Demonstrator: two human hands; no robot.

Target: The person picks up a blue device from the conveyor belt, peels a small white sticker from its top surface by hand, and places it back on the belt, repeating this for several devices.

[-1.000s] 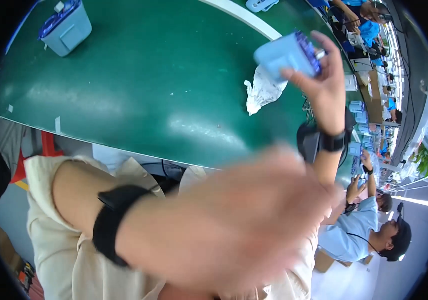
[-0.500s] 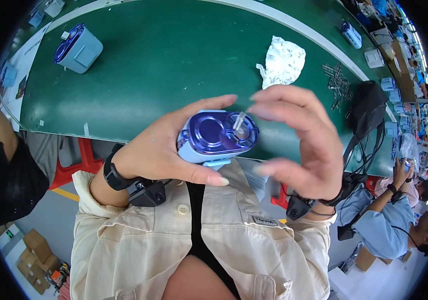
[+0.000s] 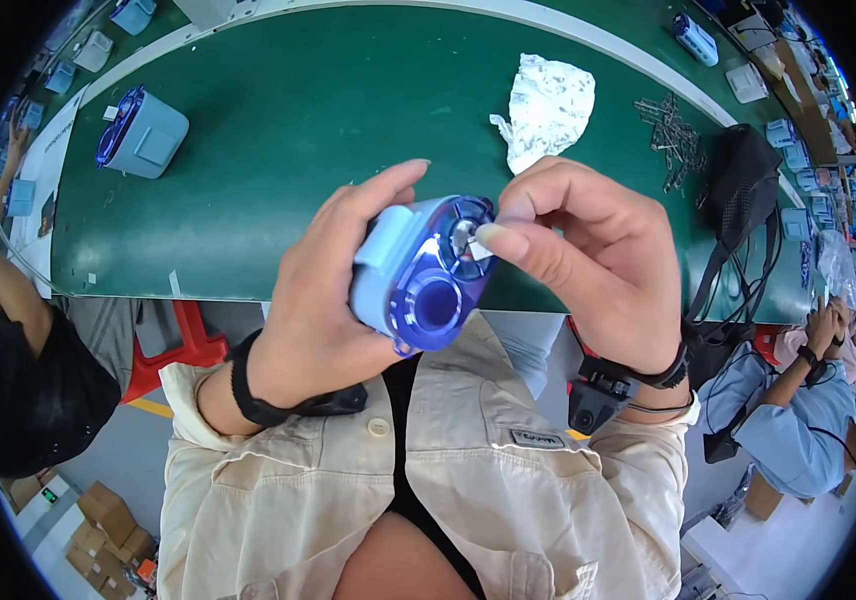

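Observation:
My left hand (image 3: 323,275) is wrapped round a light blue plastic container (image 3: 376,285) with a glossy dark blue lid (image 3: 438,303). The lid faces up and to the right, tilted toward my right hand (image 3: 588,260). Thumb and forefinger of that hand pinch a small white tab (image 3: 482,249) at the round fitting of the lid. Part of the fitting is hidden behind the fingertips. Another container of the same kind (image 3: 153,135) lies tilted at the far left of the green table.
Crumpled white wrapping (image 3: 551,105) lies beyond my right hand on the green table (image 3: 278,110). Farther right are a heap of small metal parts (image 3: 672,140) and a black mesh bag (image 3: 741,180) with straps. People work at both sides; a red stool (image 3: 183,350) stands below the table's left edge.
My left hand has turned the container so its lid tilts to the right. My right hand, spread apart from it before, has closed in a pinch at the lid's round fitting.

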